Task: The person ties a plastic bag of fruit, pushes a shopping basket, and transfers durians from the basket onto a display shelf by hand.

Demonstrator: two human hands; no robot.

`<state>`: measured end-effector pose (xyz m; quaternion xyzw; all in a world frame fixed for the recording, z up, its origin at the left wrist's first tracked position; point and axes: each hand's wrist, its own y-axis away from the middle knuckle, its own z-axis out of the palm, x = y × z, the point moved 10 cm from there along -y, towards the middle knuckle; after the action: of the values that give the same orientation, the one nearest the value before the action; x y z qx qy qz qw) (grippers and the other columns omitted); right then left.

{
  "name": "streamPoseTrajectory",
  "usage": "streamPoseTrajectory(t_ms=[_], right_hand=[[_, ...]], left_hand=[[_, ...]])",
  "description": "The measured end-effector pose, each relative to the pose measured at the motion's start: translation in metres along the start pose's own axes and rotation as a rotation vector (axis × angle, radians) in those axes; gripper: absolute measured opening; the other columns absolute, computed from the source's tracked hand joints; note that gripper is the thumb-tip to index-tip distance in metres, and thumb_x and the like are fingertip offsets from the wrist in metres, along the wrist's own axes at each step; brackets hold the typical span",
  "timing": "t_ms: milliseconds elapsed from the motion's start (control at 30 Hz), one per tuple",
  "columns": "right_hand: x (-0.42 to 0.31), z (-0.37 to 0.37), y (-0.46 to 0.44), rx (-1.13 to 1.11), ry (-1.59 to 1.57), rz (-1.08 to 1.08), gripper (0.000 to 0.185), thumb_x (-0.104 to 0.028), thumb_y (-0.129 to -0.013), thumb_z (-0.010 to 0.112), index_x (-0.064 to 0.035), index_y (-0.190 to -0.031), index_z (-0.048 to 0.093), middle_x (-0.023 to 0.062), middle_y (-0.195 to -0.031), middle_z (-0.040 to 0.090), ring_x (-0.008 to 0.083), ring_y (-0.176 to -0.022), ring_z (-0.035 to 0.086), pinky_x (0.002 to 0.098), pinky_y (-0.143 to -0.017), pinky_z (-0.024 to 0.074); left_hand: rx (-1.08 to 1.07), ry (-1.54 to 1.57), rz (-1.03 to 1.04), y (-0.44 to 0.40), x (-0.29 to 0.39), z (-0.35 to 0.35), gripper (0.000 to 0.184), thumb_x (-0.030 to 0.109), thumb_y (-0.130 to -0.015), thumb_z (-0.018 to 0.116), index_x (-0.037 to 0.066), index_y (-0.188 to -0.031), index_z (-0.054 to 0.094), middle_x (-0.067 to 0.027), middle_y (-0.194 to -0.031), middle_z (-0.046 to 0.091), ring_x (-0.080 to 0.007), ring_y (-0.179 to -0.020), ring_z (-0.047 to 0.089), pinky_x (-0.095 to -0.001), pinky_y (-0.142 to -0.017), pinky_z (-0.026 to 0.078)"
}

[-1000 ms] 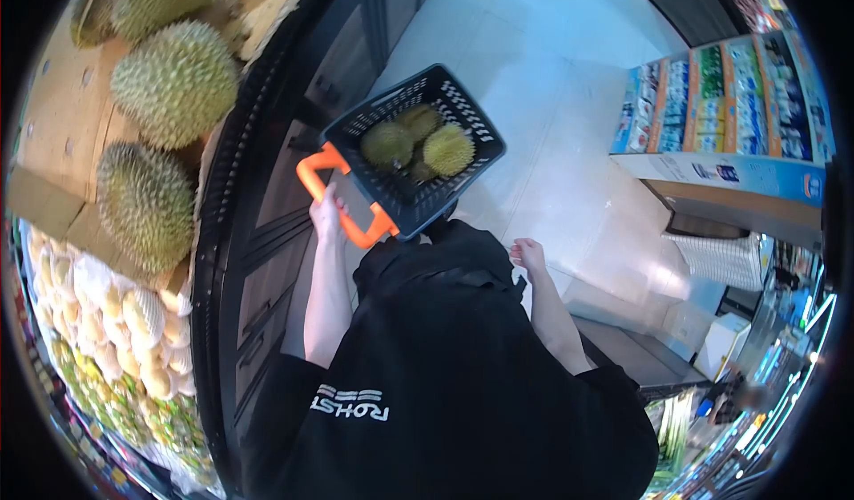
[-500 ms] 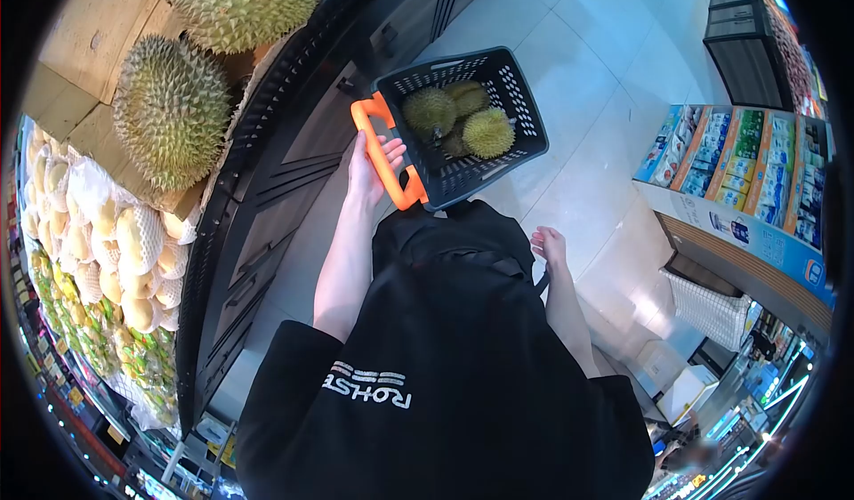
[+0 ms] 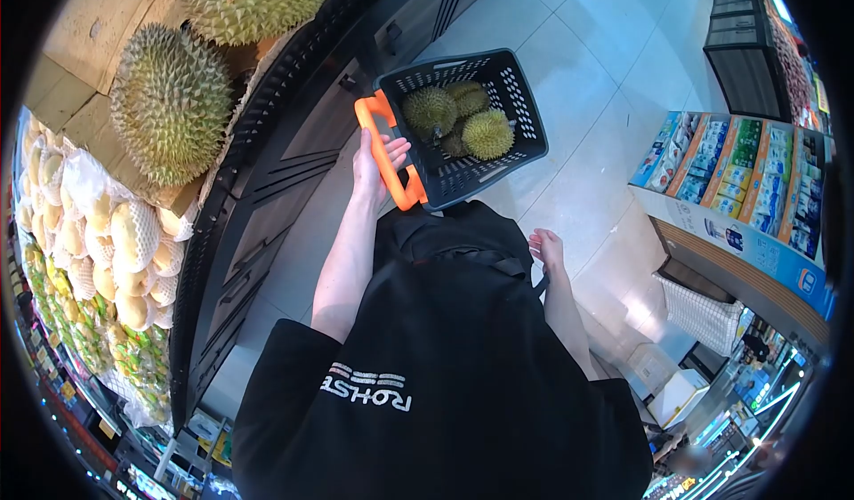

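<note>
My left hand [image 3: 366, 169] is hooked round the orange handle [image 3: 388, 164] of a dark grey shopping basket [image 3: 481, 179], its fingertips coming out on the basket side. Several spiky green-yellow durians lie inside, among them a lighter durian [image 3: 488, 134] on the right and a darker durian [image 3: 429, 110] on the left. Low beside my body, my right hand [image 3: 548, 248] hangs with loosely bent fingers and holds nothing I can see. A black bag or folded dark cloth [image 3: 454, 242] covers my front between the two hands.
On the left, a dark display stand [image 3: 267, 157] carries a large durian [image 3: 171, 104] on cardboard and netted yellow fruit [image 3: 133, 237]. Pale floor tiles [image 3: 587, 64] stretch ahead. A shelf of packaged goods [image 3: 734, 175] stands to the right, with a dark crate-like stand [image 3: 747, 60] beyond.
The right-hand shelf and the fruit display have shifted slightly in view. The basket stays in front of me with my left hand at its handle; my right hand is nearly unchanged.
</note>
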<state>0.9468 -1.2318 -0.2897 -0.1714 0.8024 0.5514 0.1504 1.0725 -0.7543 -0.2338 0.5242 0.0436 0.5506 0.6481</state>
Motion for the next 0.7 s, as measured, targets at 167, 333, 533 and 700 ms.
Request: streamPoseTrajectory(t_ms=[167,333,533,700], right_hand=[[-0.004,0.000,0.001,-0.004,0.018,0.003,0.027,-0.026,-0.092,0.055,-0.0067,-0.109,0.062,0.0035,-0.091,0.066,0.0138,-0.080,0.064,0.0280,-0.068,0.0498],[-0.012,0.000,0.001,-0.020,-0.008,-0.038,0.027,-0.027,-0.092,0.055,-0.0062,-0.109,0.062,0.0041,-0.091,0.066,0.0142,-0.080,0.064,0.0284,-0.068,0.0500],[-0.017,0.002,-0.006,-0.030,0.084,-0.021,0.027,-0.027,-0.092,0.055,-0.0070,-0.108,0.061,0.0048,-0.093,0.065,0.0146,-0.083,0.064,0.0299,-0.071,0.0515],[-0.035,0.015,-0.014,-0.072,0.082,-0.059,0.026,-0.026,-0.093,0.054,-0.0065,-0.108,0.061,0.0051,-0.093,0.065,0.0142,-0.083,0.064,0.0281,-0.070,0.0512]], left_hand=[[-0.003,-0.017,-0.012,0.002,0.002,-0.001,0.049,0.047,-0.101,0.038,0.000,-0.110,0.050,-0.0250,-0.116,0.061,-0.0314,-0.105,0.064,-0.0365,-0.086,0.052],[0.347,-0.104,0.488,0.034,0.064,-0.029,0.037,0.023,-0.100,0.044,-0.004,-0.123,0.055,-0.0160,-0.122,0.061,-0.0257,-0.115,0.059,-0.0334,-0.098,0.049],[-0.794,0.670,0.271,0.177,0.139,0.112,0.054,0.029,-0.102,0.029,-0.004,-0.145,0.027,-0.0238,-0.152,0.027,-0.0357,-0.141,0.027,-0.0439,-0.116,0.028],[-1.108,0.574,0.324,0.268,0.156,0.157,0.064,0.037,-0.101,0.028,0.000,-0.151,0.012,-0.0243,-0.157,0.006,-0.0404,-0.145,0.003,-0.0508,-0.118,0.008]])
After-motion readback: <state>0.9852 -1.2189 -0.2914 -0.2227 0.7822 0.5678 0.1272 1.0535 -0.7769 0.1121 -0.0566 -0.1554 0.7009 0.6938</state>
